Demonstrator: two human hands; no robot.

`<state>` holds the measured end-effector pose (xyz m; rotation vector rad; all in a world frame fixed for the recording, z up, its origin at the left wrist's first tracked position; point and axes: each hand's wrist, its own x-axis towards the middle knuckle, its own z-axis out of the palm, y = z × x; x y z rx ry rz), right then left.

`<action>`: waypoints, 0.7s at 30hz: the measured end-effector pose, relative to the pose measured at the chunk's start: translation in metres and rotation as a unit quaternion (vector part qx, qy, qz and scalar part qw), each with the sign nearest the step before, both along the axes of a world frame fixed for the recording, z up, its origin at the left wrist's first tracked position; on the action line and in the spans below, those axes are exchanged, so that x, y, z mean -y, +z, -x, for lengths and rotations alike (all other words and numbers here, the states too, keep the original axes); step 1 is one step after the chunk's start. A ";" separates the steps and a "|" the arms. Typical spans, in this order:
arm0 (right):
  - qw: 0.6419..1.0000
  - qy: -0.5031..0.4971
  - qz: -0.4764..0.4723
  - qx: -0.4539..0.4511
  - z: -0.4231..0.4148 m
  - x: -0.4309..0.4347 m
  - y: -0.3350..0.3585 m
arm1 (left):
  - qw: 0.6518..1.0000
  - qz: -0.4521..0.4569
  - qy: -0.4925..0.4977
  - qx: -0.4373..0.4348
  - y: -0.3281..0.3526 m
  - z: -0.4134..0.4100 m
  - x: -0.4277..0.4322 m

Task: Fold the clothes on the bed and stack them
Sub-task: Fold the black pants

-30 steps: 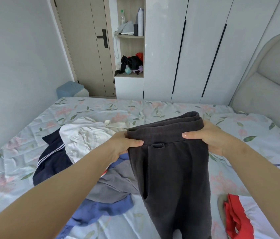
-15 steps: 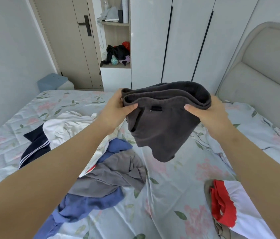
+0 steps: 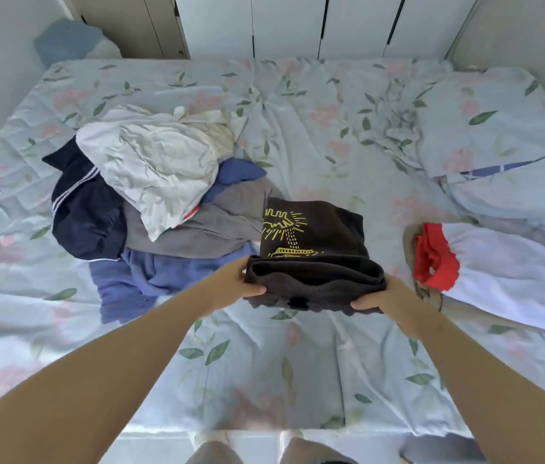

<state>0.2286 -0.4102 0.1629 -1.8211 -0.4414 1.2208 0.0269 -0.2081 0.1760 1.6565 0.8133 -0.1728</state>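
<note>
I hold a folded dark grey pair of trousers just above the bed. My left hand grips its left end and my right hand grips its right end. Right behind it lies a folded dark garment with a yellow print on the floral sheet. To the left sits an unfolded heap: a white garment, a navy jacket with white stripes, a grey piece and a blue piece.
On the right lie a white garment with a red piece on a tan one. A floral pillow is at the back right. White wardrobe doors stand beyond the bed, and a blue box is at the back left.
The trousers hung long, then got folded up between my hands. I have lowered them toward the bed beside the printed dark garment, and my view has tipped down.
</note>
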 end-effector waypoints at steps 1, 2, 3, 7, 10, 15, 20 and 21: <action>0.999 0.012 0.029 -0.020 0.008 0.009 -0.010 | 0.999 0.012 -0.014 -0.031 -0.010 0.010 0.005; 0.997 0.021 0.056 -0.041 0.016 0.017 -0.018 | 0.998 0.023 -0.026 -0.054 -0.019 0.018 0.010; 0.995 0.027 0.078 -0.061 0.022 0.022 -0.025 | 0.996 0.032 -0.034 -0.071 -0.027 0.025 0.014; 0.984 0.043 0.122 -0.120 0.039 0.036 -0.044 | 0.990 0.029 -0.062 -0.126 -0.043 0.036 0.020; 0.983 0.010 0.115 -0.141 0.038 0.038 -0.052 | 0.991 0.029 -0.038 -0.128 -0.052 0.028 0.018; 0.990 -0.077 0.093 -0.074 0.009 0.021 -0.069 | 0.993 0.049 0.038 -0.097 -0.060 -0.017 0.007; 0.982 -0.179 0.014 0.054 -0.036 -0.024 -0.081 | 0.991 -0.021 0.131 -0.030 -0.086 -0.079 -0.022; 0.978 -0.203 -0.019 0.049 -0.044 -0.036 -0.083 | 0.987 -0.059 0.149 -0.007 -0.092 -0.090 -0.025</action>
